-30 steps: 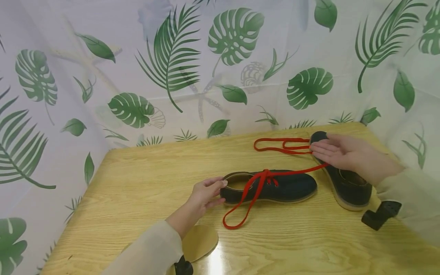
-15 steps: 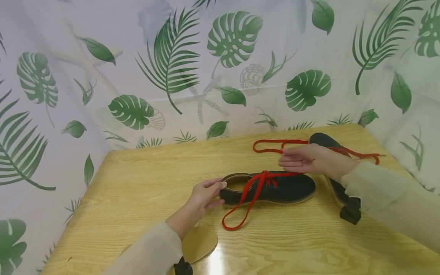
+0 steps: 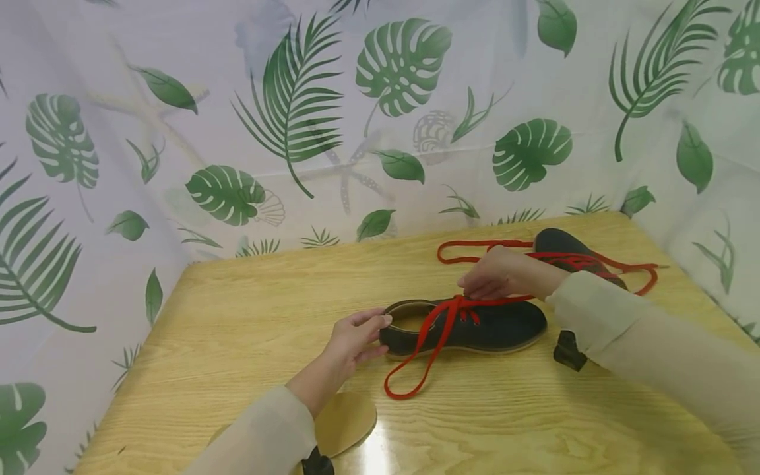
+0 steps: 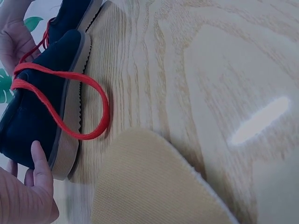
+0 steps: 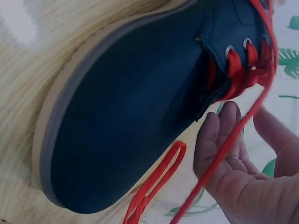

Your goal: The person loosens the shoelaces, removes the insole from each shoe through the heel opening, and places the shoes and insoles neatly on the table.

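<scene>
A dark navy shoe [image 3: 507,323] lies with its toe to the right on the wooden table. My left hand [image 3: 354,336] holds its heel, thumb at the collar; the left wrist view also shows that hand [image 4: 28,196] at the heel. A red lace [image 3: 401,398] crosses at the shoe's eyelets, looping towards me on one side and running right on the other. My right hand [image 3: 501,272] is just above the laced part. In the right wrist view its thumb and curved fingers [image 5: 212,128] stand apart, a lace strand [image 5: 224,149] passing across the palm without a visible pinch.
A second navy shoe [image 3: 558,241] lies behind at the right, partly hidden by my right arm, its red laces [image 3: 460,244] spread beside it. Nearer me a tan insole [image 3: 350,419] lies partly under my left forearm. A leaf-patterned cloth [image 3: 404,165] hangs behind the table.
My right hand has moved left from over the second shoe to the front shoe's lacing, its fingers now more bent. My left hand has stayed at the heel.
</scene>
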The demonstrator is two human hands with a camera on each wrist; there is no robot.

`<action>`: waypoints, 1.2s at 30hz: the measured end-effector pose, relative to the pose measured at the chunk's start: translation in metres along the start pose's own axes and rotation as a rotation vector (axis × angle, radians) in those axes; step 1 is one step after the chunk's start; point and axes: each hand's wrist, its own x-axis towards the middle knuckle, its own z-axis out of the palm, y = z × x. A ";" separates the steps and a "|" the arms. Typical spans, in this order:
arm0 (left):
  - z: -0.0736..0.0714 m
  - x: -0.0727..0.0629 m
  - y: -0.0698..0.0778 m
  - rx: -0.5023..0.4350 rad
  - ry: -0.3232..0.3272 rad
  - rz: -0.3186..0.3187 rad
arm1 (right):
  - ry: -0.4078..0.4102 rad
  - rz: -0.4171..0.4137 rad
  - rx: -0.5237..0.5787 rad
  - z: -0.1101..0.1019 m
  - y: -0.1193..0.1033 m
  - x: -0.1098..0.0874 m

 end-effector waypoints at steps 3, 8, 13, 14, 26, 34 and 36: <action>0.000 0.001 -0.001 0.002 0.001 0.007 | 0.002 -0.048 -0.147 0.005 0.002 0.004; 0.000 0.000 -0.001 0.006 0.001 0.005 | 0.009 0.039 -0.276 0.012 0.003 0.010; 0.001 0.000 -0.001 0.017 -0.008 0.005 | -0.073 0.043 -0.192 0.014 0.005 0.011; 0.001 0.000 -0.001 0.019 -0.009 0.005 | -0.076 0.042 -0.162 0.014 0.005 0.011; 0.001 -0.001 0.001 0.018 -0.012 0.018 | -0.130 0.068 0.565 0.005 0.011 0.011; 0.002 -0.003 0.001 0.006 -0.009 0.018 | -0.111 0.081 0.859 0.002 0.012 0.004; 0.002 -0.003 0.001 0.005 -0.005 0.018 | -0.101 0.093 0.931 -0.001 0.012 0.003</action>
